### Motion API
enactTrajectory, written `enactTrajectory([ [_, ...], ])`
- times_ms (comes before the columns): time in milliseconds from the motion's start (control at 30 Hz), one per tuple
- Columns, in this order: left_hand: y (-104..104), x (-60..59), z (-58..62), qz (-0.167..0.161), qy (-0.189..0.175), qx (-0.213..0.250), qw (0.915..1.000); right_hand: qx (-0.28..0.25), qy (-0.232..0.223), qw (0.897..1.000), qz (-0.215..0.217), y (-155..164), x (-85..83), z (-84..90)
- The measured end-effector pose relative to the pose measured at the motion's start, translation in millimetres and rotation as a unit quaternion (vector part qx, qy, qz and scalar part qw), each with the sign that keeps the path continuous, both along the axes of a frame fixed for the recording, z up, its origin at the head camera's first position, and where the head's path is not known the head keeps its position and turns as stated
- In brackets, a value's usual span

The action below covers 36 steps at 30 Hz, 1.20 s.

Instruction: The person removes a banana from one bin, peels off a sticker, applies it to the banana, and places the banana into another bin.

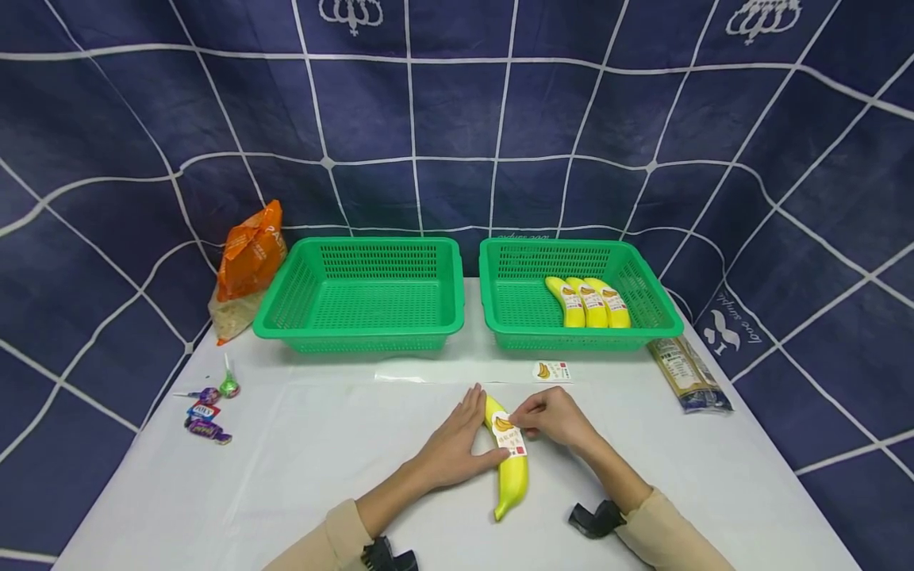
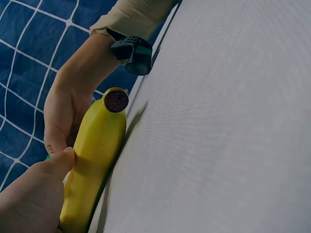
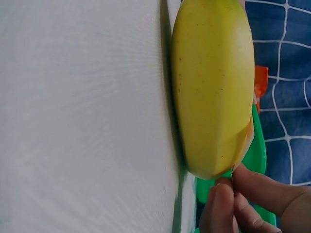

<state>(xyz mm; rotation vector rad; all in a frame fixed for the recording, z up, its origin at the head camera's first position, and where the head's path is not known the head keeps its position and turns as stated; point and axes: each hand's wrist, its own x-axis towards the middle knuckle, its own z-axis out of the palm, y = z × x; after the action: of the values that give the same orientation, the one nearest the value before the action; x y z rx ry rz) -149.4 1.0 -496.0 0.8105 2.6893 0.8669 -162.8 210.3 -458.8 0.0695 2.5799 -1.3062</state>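
A yellow banana (image 1: 511,476) lies on the white table (image 1: 286,476) in front of me. A white sticker (image 1: 508,433) with a banana picture sits across its upper part. My left hand (image 1: 457,446) lies along the banana's left side with straight fingers, and its thumb (image 2: 51,172) presses on the banana (image 2: 95,155). My right hand (image 1: 553,416) pinches the sticker's upper right edge between thumb and fingertips. In the right wrist view, the right fingertips (image 3: 228,204) are bunched at the end of the banana (image 3: 214,87).
Two green baskets stand at the back: the left one (image 1: 357,329) holds nothing, the right one (image 1: 581,339) holds three labelled bananas (image 1: 589,301). A loose sticker (image 1: 551,370) and a backing strip (image 1: 421,374) lie before them. Orange bag (image 1: 250,254), candies (image 1: 209,412), packet (image 1: 689,373).
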Motion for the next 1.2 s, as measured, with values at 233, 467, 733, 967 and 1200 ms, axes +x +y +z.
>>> enactTrajectory([
  [233,0,-0.2,-1.9,-0.002,-0.005,-0.003,1.0000,-0.018,-0.065,0.997,-0.034,0,-2.2,-4.7],
  [467,0,1.1,-0.1,0.004,-0.007,0.005,1.0000,-0.029,-0.062,0.998,0.001,5,-3.0,-7.9],
  [733,-1,0.0,0.7,0.001,-0.006,0.004,1.0000,-0.029,-0.041,0.997,0.060,9,-2.3,-7.2],
  [967,-1,-1.5,-1.0,-0.006,0.003,0.008,0.9999,-0.017,-0.042,0.997,0.063,10,-4.4,-5.4],
  [1200,-1,-5.9,3.0,0.005,-0.014,0.014,0.9998,0.001,-0.041,0.996,0.077,11,-1.1,0.8],
])
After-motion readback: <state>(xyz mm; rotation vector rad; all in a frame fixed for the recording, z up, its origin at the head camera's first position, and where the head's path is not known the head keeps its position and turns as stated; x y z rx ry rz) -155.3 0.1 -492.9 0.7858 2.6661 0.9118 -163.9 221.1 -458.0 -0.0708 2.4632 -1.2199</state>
